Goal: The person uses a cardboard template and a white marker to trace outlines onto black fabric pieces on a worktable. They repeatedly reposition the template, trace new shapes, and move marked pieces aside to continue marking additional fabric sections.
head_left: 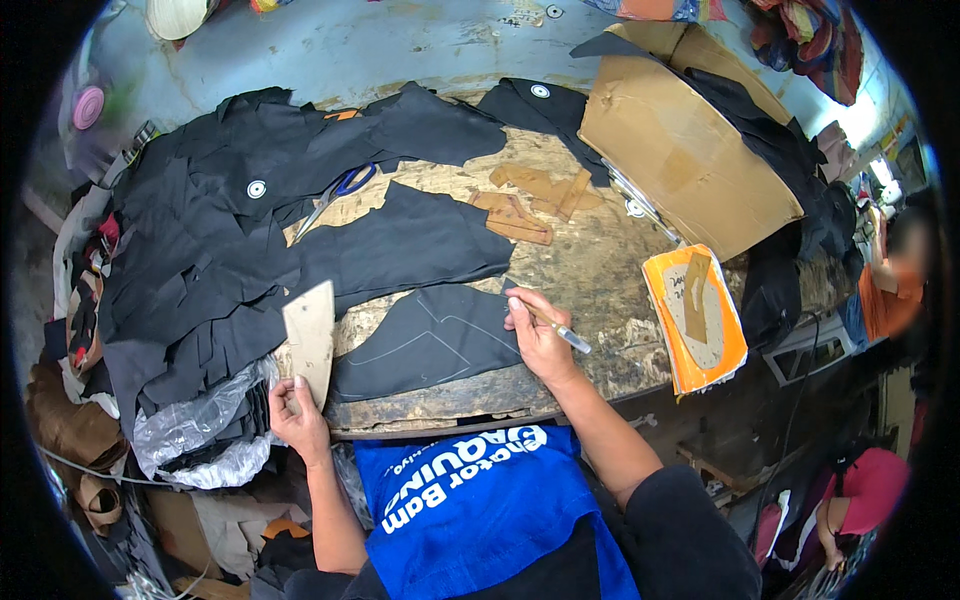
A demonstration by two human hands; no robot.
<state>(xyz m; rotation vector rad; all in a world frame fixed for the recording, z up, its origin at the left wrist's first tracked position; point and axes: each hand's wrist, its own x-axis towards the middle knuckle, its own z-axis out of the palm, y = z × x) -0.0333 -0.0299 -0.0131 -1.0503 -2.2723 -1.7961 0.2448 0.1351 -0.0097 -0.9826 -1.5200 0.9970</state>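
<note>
Nr front edge of surface (610, 290): L hand (300, 420) pinches card (312, 335) upright by its end, R hand (540, 340) grips pen (562, 330), prob. keeping panel (425, 350) visible.

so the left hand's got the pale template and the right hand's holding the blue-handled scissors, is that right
Not quite: in the head view the right hand holds a slim pen-like tool; the blue-handled scissors lie farther back. The left hand does hold the pale template.
</note>
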